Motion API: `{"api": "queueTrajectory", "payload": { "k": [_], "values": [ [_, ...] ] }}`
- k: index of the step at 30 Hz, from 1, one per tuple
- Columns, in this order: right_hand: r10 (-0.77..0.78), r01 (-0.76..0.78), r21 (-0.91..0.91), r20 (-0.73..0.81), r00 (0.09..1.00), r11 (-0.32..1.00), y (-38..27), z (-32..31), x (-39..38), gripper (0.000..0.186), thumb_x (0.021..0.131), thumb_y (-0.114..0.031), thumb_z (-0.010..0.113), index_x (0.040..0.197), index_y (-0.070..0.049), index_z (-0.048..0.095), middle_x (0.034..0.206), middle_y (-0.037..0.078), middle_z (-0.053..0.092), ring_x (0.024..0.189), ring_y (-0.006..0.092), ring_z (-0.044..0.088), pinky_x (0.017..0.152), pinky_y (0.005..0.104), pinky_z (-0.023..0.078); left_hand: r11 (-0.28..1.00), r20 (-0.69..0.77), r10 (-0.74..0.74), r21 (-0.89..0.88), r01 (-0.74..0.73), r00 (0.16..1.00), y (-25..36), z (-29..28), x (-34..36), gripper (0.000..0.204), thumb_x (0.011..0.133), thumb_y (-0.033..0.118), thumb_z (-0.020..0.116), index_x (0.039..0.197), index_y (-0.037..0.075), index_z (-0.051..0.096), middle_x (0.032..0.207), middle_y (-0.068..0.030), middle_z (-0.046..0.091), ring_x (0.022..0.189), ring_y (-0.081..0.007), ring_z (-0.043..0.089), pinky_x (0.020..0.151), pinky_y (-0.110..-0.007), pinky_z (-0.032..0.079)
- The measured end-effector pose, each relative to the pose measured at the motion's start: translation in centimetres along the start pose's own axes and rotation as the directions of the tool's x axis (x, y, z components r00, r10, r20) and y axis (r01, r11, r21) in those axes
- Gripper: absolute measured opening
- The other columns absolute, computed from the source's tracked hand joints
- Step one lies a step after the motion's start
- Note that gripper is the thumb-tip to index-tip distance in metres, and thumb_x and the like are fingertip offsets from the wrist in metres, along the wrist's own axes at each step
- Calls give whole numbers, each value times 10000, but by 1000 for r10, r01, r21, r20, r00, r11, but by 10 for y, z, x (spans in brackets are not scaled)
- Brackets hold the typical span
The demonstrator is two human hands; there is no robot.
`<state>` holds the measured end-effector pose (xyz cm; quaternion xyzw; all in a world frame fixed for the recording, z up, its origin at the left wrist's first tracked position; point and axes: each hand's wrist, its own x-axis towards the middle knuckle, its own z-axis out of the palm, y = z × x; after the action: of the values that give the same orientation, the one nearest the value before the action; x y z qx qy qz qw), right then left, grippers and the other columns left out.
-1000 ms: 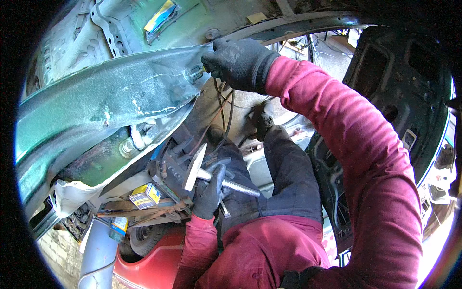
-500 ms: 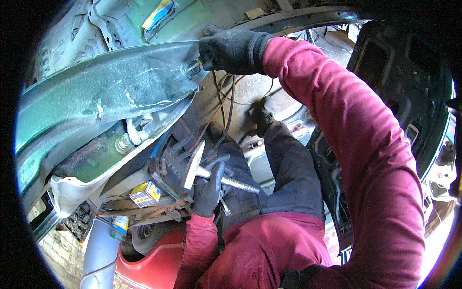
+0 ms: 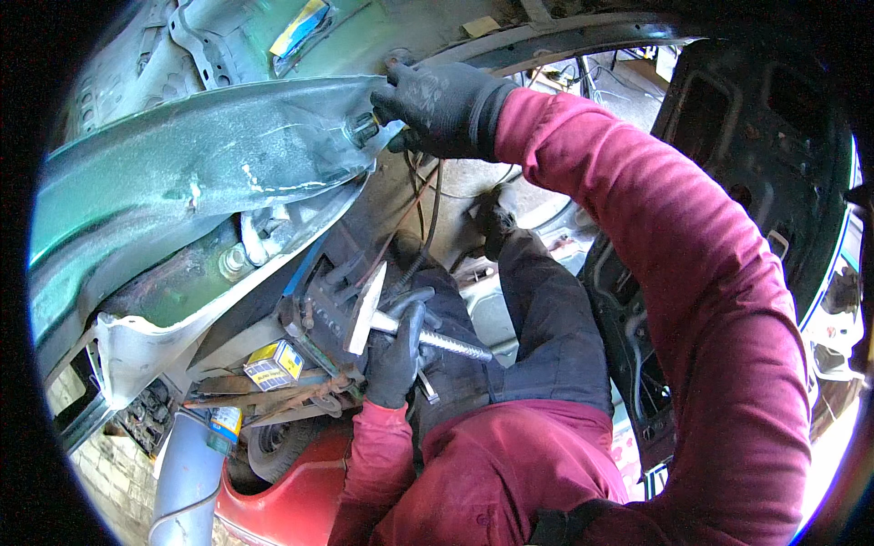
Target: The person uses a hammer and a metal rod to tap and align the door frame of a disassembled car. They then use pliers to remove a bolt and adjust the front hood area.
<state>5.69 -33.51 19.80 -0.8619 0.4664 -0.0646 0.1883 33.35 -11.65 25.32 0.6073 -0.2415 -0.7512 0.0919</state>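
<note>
My left hand (image 3: 393, 364), in a black glove, is wrapped round a hammer (image 3: 366, 314). The hammer's pale head points up and left, and its ridged metal handle sticks out to the right of the fingers. Below that hand shows a slim metal tool (image 3: 429, 389), whose kind I cannot make out. Up at the right end of a worn green metal car-body panel (image 3: 237, 146), my gloved right hand (image 3: 446, 107) has its fingers curled in. They close by a small dark metal fitting (image 3: 365, 129) set in the panel; the fingers partly hide what they grip.
Beneath the panel stands a dark machine (image 3: 319, 305) with a yellow-and-white box (image 3: 273, 366) on it. Hoses (image 3: 435, 196) trail over the floor. A black car-body frame (image 3: 728, 164) rises on the right. A grey cylinder (image 3: 187, 482) and a red body part (image 3: 291, 487) lie lower left.
My right hand has shifted slightly downward at the panel's end, its thumb now showing below, and the fitting appears turned. My left hand keeps the hammer in nearly the same place.
</note>
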Motion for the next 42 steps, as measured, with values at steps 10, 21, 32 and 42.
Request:
{"api": "queueTrajectory", "payload": {
  "k": [10, 21, 32, 42],
  "values": [
    [137, -118, -163, 113, 984, 980, -2, 11, 25, 149, 927, -200, 646, 912, -123, 773, 801, 125, 747, 818, 320, 777, 703, 482, 614, 995, 18, 86, 42, -86, 996, 0, -4, -5, 349, 1123, 337, 543, 1300, 78, 698, 858, -10, 655, 580, -41, 494, 455, -217, 358],
    [-400, 511, -282, 367, 840, 812, 17, 13, 52, 95, 848, -190, 724, 880, -168, 811, 807, 82, 759, 777, 320, 770, 727, 475, 607, 990, 62, 137, 34, -139, 989, -6, -5, -21, 369, 1110, 323, 553, 1246, 18, 709, 839, -22, 695, 563, -52, 533, 482, -220, 406],
    [426, -328, -340, 272, 863, 882, 9, -5, 22, 269, 901, -271, 634, 1006, -83, 794, 1044, 198, 778, 1009, 397, 754, 900, 500, 601, 977, 90, 202, 54, -208, 975, -28, -28, -60, 369, 1115, 302, 547, 1277, 1, 687, 848, -30, 700, 524, -43, 506, 444, -213, 383],
    [863, -912, 111, 295, 410, 395, -113, 51, -153, 590, 969, -554, 611, 1247, -42, 698, 1227, 284, 716, 1182, 457, 679, 1008, 536, 536, 936, 204, 346, -1, -353, 916, 8, -56, -117, 362, 1102, 294, 565, 1301, 16, 685, 882, -12, 697, 753, -61, 591, 668, -238, 466]
  ]
}}
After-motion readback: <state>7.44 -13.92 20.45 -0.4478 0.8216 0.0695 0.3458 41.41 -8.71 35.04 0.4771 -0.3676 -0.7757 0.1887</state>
